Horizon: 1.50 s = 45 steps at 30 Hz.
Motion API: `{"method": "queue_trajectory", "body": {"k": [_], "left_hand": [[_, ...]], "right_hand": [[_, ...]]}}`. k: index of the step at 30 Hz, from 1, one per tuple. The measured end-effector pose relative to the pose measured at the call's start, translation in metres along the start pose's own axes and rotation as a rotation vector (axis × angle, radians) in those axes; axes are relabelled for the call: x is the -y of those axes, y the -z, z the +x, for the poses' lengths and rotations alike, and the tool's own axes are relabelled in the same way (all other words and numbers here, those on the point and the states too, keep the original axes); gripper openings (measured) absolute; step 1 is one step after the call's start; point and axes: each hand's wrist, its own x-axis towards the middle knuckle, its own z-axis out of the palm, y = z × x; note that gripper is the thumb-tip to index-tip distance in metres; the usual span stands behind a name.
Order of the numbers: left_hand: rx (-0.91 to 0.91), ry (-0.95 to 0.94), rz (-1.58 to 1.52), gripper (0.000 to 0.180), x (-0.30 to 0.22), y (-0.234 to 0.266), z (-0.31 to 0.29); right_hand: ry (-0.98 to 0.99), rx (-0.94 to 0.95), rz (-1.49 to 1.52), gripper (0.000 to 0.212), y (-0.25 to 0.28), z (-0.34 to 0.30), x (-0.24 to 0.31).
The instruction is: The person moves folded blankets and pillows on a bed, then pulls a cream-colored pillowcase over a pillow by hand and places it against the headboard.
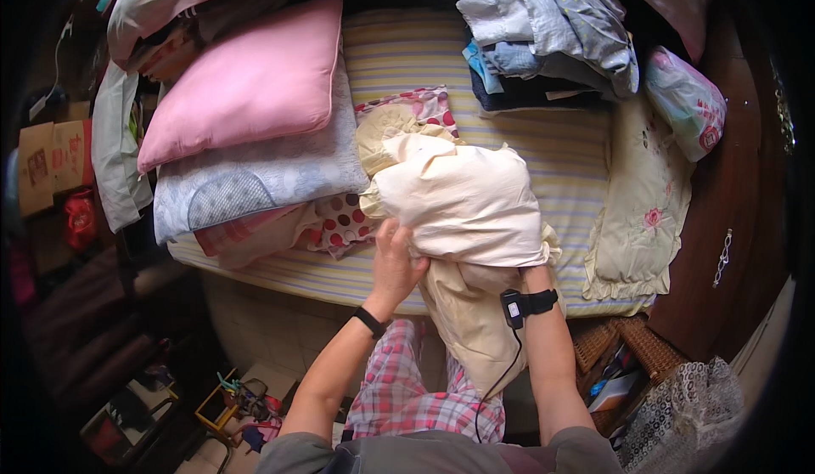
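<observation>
A cream pillow in a frilled pillowcase (458, 189) lies bunched up at the front middle of the bed, and a loose length of the same cream cloth (471, 317) hangs over the bed's front edge. My left hand (397, 262) is at the near left side of the pillow, with its fingers curled on the pillowcase's edge and the thumb pointing right. At the near right corner my right hand (533, 277) goes in under the cloth. Its fingers are hidden, and a black strap with a small device (526, 306) sits on that wrist.
Left on the striped bed (407, 49), a pink pillow (255, 79) rests on a folded pale blue quilt (306, 164). Folded clothes (552, 32) are piled at back right. An embroidered pillowcase (641, 211) and a plastic bag (686, 104) lie along the right side.
</observation>
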Motion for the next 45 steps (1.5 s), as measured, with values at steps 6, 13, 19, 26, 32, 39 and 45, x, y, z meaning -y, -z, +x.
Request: {"method": "queue_trajectory", "body": {"k": [6, 13, 19, 26, 32, 39, 45], "left_hand": [[-0.131, -0.106, -0.079, 0.034, -0.001, -0.009, 0.02], [-0.274, -0.024, -0.054, 0.051, 0.003, -0.027, 0.044], [0.148, 0.187, -0.329, 0.047, 0.025, -0.057, 0.047], [-0.038, 0.036, -0.303, 0.033, 0.012, -0.06, 0.062], [-0.104, -0.009, -0.353, 0.015, -0.018, -0.046, 0.069], [-0.055, -0.136, -0.407, 0.016, -0.046, -0.025, 0.059], [0.048, -0.194, -0.378, 0.02, -0.063, -0.008, 0.057]], "right_hand": [[0.017, -0.088, 0.013, 0.051, 0.026, -0.002, 0.01], [0.113, -0.148, -0.008, 0.048, 0.035, 0.018, 0.024], [0.371, -0.153, -0.203, 0.045, 0.009, 0.041, 0.011], [0.938, 0.004, -1.303, 0.033, -0.039, -0.014, 0.002], [0.555, 0.134, -0.85, 0.028, -0.064, 0.019, 0.072], [0.385, 0.348, -0.538, 0.038, -0.044, 0.0, 0.079], [0.242, 0.318, -0.331, 0.034, -0.031, 0.003, 0.061]]}}
